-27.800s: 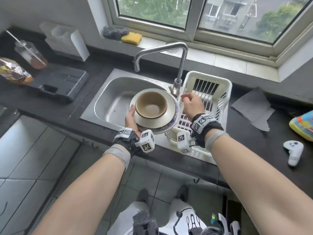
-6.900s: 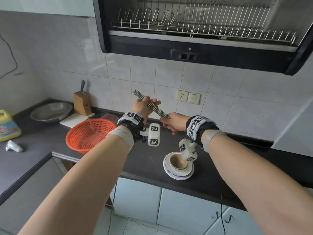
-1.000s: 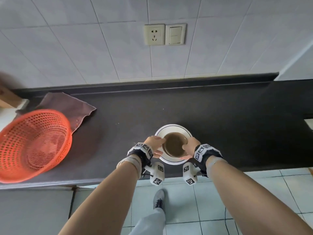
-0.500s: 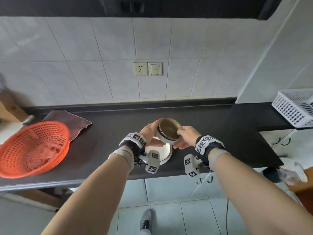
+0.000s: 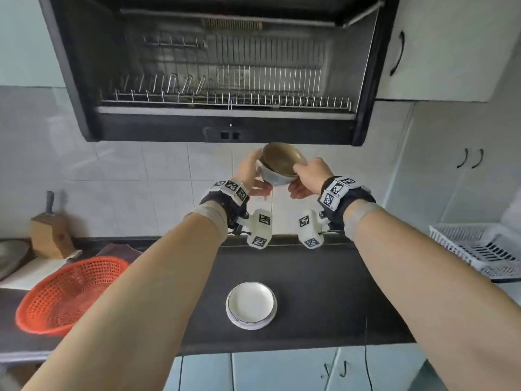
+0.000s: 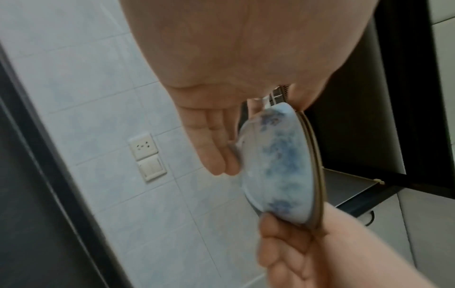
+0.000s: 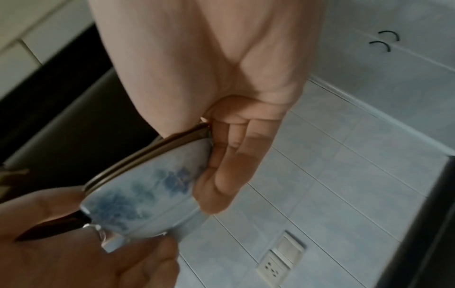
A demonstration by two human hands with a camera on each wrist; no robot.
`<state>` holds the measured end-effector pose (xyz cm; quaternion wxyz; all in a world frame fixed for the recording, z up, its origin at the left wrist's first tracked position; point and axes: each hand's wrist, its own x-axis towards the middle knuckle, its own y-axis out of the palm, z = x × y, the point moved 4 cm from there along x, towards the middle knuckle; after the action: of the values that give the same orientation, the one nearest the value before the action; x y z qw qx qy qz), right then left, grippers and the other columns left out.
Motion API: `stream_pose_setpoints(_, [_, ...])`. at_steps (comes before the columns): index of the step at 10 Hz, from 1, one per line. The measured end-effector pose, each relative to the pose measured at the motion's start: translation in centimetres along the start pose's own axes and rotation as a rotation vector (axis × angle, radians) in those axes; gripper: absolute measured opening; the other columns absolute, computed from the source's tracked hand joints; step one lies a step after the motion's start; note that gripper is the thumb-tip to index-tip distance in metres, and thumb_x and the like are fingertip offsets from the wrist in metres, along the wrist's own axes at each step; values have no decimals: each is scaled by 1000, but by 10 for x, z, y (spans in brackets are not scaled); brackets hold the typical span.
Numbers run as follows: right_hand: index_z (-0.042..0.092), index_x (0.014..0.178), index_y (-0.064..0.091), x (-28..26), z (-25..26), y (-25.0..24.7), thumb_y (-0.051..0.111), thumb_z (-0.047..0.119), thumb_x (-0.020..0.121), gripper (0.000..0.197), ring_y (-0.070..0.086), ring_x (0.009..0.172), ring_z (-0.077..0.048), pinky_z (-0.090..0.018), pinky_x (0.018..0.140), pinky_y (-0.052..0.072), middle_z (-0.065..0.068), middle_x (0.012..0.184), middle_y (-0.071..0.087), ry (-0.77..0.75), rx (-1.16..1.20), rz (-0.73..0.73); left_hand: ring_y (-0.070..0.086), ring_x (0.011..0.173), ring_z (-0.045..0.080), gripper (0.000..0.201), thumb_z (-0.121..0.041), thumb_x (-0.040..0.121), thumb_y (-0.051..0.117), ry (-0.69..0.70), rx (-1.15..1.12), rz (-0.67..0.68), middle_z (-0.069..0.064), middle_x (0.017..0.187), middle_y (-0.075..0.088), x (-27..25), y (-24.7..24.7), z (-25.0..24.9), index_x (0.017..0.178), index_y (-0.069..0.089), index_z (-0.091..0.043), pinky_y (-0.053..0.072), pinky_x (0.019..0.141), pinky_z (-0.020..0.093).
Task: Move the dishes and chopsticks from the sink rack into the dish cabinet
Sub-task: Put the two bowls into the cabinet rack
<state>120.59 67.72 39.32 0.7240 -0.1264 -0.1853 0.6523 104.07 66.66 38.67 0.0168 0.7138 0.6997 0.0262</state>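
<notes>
The bowl point(image 5: 282, 167) is held between both hands below the open dish cabinet point(image 5: 222, 66), and the coming move turns on one relation: the cabinet's wire rack point(image 5: 225, 100) lies above and ahead of the hands, so the bowl must travel up and forward over the cabinet's lower front edge. The left hand point(image 5: 249, 176) grips the bowl's left side, with the thumb at the rim and the fingers point(image 6: 216, 148) laid nearly straight under the base, as the left wrist view shows. The right hand point(image 5: 308, 176) grips the opposite side in the same manner, thumb over the rim and fingers point(image 7: 231, 165) curved beneath the blue-patterned wall. Neither hand is nearer the rack; both sit level at the bowl's two sides. The bowl tilts with its brown interior facing back toward the person and its foot facing the tiled wall. It appears to be two nested bowls, since the wrist views show a doubled rim, but this cannot be confirmed. Well below the hands, a stack of plates point(image 5: 251, 304) rests on the counter point(image 5: 324, 292), not yet placed. The chopsticks cannot be made out in the cabinet.
</notes>
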Motion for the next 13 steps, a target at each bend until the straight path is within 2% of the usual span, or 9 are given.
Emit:
stream_pose_setpoints(1, [-6, 85, 59, 3, 38, -14, 43, 15, 96, 28, 68, 48, -30, -32, 50, 59, -19, 64, 70, -48, 15, -17, 61, 59, 25, 44, -20, 91, 49, 165, 17, 39, 16, 98, 63, -2, -1, -38, 135, 49, -22, 54, 62, 31])
stream_pose_setpoints(2, [-4, 82, 59, 10, 74, -24, 44, 14, 95, 28, 67, 48, -30, -34, 51, 59, -18, 62, 69, -112, 23, -41, 59, 66, 24, 90, 2, 84, 60, 334, 156, 73, 16, 101, 58, 3, 1, -71, 157, 15, -26, 50, 56, 27])
stream_pose_setpoints(3, [-5, 84, 61, 22, 107, -35, 46, 15, 94, 27, 67, 46, -29, -36, 52, 61, -19, 62, 70, -147, 38, -74, 54, 118, 19, 119, -1, 76, 82, 502, 356, 85, 3, 127, 50, 9, 4, -100, 157, -4, -13, 49, 85, 12])
stream_pose_setpoints(4, [-7, 88, 58, 38, 134, -40, 45, 17, 97, 28, 69, 50, -30, -35, 52, 59, -19, 63, 71, -174, 22, -52, 51, 126, 16, 129, -35, 61, 94, 551, 517, -44, -4, 130, 55, 25, -5, -128, 155, 7, -21, 37, 114, 34])
stream_pose_setpoints(6, [-9, 84, 59, 81, 181, -38, 44, 18, 98, 35, 57, 31, -20, -20, 34, 44, -18, 58, 66, -206, 19, -63, 56, 117, 15, 112, -40, 58, 94, 602, 558, -176, -3, 126, 56, 65, -21, -176, 146, 28, -17, 45, 104, 31])
stream_pose_setpoints(9, [0, 94, 61, 166, 228, -37, 47, 25, 100, 29, 50, 32, -14, -20, 33, 37, -6, 53, 64, -277, 9, -258, 60, 116, 20, 117, -68, 47, 85, 494, 724, -243, 2, 128, 61, 143, -42, -230, 139, 39, -12, 51, 102, 39])
stream_pose_setpoints(11, [8, 78, 43, 221, 233, -36, 42, 20, 105, 30, 51, 42, -18, -23, 38, 37, -10, 60, 62, -222, 106, -282, 42, 141, 23, 143, -80, 40, 77, 277, 785, -180, 5, 151, 45, 229, -57, -226, 154, 23, -13, 33, 119, 46])
stream_pose_setpoints(12, [9, 78, 48, 246, 229, -42, 45, 21, 105, 30, 51, 43, -17, -22, 37, 38, -8, 61, 62, -160, 112, -285, 64, 113, 28, 121, -73, 32, 83, 295, 800, -289, 10, 122, 66, 260, -67, -223, 131, 55, -8, 52, 100, 44])
stream_pose_setpoints(13, [8, 85, 49, 262, 223, -38, 45, 18, 105, 22, 53, 44, -17, -19, 34, 39, -8, 62, 62, -122, 80, -251, 57, 125, 31, 82, -60, 77, 73, 198, 985, -176, 17, 138, 58, 253, -53, -220, 135, 53, -6, 47, 106, 37])
